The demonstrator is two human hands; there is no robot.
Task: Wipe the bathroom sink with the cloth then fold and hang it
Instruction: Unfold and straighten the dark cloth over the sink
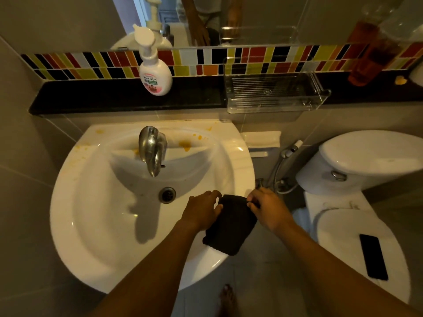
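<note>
Both hands, left hand (202, 212) and right hand (266, 208), pinch the dark folded terry cloth (231, 227) at the white ceramic sink's (75, 202) four-o'clock rim (seemingly readying it for wiping).

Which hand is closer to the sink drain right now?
Left. The left hand is just right of the drain, over the basin; the right hand is beyond the cloth, at the sink's edge.

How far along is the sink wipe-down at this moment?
Nothing looks wiped yet: orange stains are on the sink behind the faucet and along its left rim. In hand: the left hand and right hand both grip the dark folded cloth over the sink's front right rim. Left: wiping, then folding and hanging the cloth.
</note>
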